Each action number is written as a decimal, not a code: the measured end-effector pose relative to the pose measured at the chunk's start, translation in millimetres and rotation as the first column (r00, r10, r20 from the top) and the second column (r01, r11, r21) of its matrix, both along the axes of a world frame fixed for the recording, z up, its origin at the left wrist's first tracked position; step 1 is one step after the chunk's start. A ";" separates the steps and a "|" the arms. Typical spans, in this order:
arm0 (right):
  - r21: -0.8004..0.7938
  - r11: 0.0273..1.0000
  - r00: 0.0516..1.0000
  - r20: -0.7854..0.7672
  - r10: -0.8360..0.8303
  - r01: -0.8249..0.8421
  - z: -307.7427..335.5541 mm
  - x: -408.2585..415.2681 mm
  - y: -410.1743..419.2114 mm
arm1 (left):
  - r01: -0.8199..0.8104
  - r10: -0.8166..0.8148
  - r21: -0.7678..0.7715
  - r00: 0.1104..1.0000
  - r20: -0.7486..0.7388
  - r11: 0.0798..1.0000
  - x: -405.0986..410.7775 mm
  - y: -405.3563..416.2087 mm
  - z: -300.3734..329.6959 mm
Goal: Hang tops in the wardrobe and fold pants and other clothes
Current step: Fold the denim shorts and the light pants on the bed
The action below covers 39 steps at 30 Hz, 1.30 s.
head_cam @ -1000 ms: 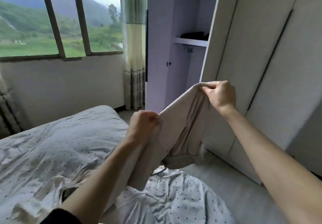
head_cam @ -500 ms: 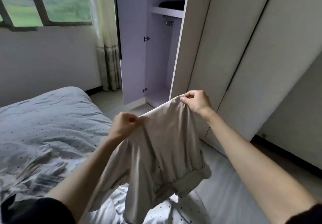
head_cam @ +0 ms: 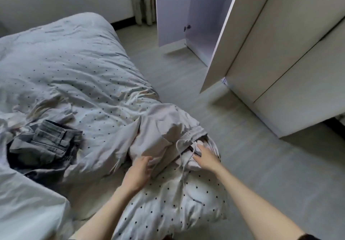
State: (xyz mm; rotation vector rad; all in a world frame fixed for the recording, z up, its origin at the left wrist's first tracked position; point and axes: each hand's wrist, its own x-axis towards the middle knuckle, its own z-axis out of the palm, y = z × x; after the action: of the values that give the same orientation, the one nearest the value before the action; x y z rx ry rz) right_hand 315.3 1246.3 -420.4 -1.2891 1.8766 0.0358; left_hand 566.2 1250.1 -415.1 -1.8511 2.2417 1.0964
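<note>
Beige drawstring pants lie spread over the dotted duvet at the bed's near right corner, waistband toward the floor side. My left hand touches the near edge of the pants with relaxed fingers. My right hand rests with straight fingers on the waistband end, beside the loose drawstring. A crumpled pair of grey jeans sits on the bed to the left. The wardrobe stands open ahead, its lower compartment showing nothing inside.
The open wardrobe door juts out over the grey floor to the right of the bed. Closed wardrobe panels fill the right side. A curtain hangs at the far wall.
The beige pants were held up in the air by both hands; now they lie on the bed and both hands have loosened. The camera has tilted down.
</note>
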 end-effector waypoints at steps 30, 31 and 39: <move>-0.448 0.853 0.947 -0.286 0.147 -0.268 -99.9 -41.5 -72.6 | 0.289 -0.089 -0.537 0.926 0.367 0.793 -56.8 -33.7 -99.8; -0.448 0.849 0.945 -0.285 0.160 -0.279 -88.5 -42.7 -71.2 | 0.278 -0.080 -0.545 0.930 0.358 0.791 -56.3 -34.6 -92.3; -0.281 0.910 0.894 -0.414 0.170 -0.303 22.9 -68.6 -71.4 | 0.193 -0.042 -0.500 0.954 0.298 0.844 -60.0 -80.7 10.7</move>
State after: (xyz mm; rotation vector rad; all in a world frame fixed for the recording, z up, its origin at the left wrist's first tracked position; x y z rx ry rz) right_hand 246.8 1174.8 -397.5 -1.8624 2.0982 0.1043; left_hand 506.3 1169.4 -404.4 -1.8340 2.6026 0.1762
